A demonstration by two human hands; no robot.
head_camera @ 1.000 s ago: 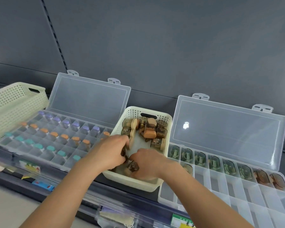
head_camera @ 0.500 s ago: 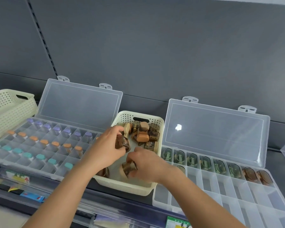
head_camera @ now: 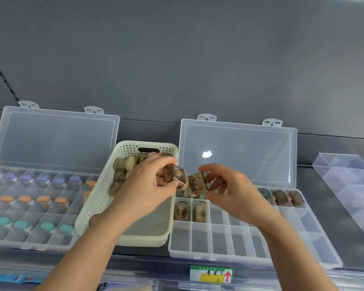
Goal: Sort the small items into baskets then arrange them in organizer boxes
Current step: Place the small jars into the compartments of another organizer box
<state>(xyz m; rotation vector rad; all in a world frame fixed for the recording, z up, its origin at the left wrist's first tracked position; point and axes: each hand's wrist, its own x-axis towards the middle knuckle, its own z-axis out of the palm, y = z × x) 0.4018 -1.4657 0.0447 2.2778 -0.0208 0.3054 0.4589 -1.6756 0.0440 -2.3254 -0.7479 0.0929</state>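
here, both hands hover over the seam between the cream perforated basket (head_camera: 101,196) and the right organizer box (head_camera: 219,240), each holding one small brown-tinted clear case. the left hand (head_camera: 143,185) has its fingers curled round a case (head_camera: 174,175), thumb on the near side. the right hand (head_camera: 233,192) pinches another case (head_camera: 198,182) between thumb and fingertips, and the two cases nearly touch.

held up like this, they are probably being turned the right way round before going into cells. two cells of the second row (head_camera: 191,209) already hold similar cases, and the next free cell lies just right of them.

the basket sits between the boxes, its left side seemingly over the edge of the left organizer box (head_camera: 29,206). the remaining cases are heaped at its far end, close to both hands.

what the cases contain is too blurred to tell. the right hand covers the middle of the far row, so its filling is hidden there. the left box is cut off at the left edge.
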